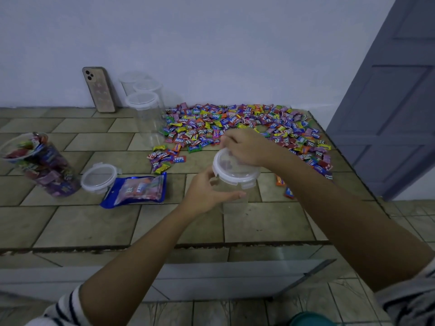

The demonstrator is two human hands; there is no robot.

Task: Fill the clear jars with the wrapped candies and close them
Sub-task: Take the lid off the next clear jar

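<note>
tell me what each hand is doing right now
left hand: grips the clear jar.
right hand: fingers curled on its lid.

You stand at a counter [70, 220] covered in brown tiles. Behind it is a plain pale wall [211, 43]. A gray-blue door [395, 114] is on your right. The floor [412, 220] has tiles too.

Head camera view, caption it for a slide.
Left hand holds a clear plastic jar while right hand grips its white-rimmed lid, near a pile of colourful wrapped candies.
</note>
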